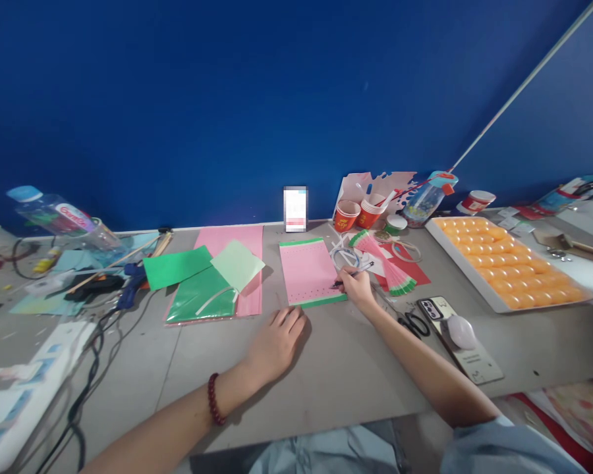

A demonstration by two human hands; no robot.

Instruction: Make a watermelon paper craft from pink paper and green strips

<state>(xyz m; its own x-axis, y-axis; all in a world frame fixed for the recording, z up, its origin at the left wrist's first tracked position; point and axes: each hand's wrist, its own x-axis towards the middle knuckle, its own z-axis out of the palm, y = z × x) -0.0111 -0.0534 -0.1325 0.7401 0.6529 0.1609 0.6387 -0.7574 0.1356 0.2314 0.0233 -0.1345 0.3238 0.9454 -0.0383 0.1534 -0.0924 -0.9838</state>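
Note:
A pink sheet of paper with green strips along its far and near edges lies in front of me. Small dark marks run in rows near both strips. My right hand is closed round a pen, its tip down at the right part of the near row. Palm down, my left hand rests by the sheet's near left corner, fingers stretched out and nothing held. Right of the sheet lies a folded pink-and-green paper fan on red paper.
Green sheets and a pale green square lie left. A phone stands against the blue wall. Rightward are paper cups, scissors, a mouse on a phone-like board, and a tray of orange balls. A power strip lies left.

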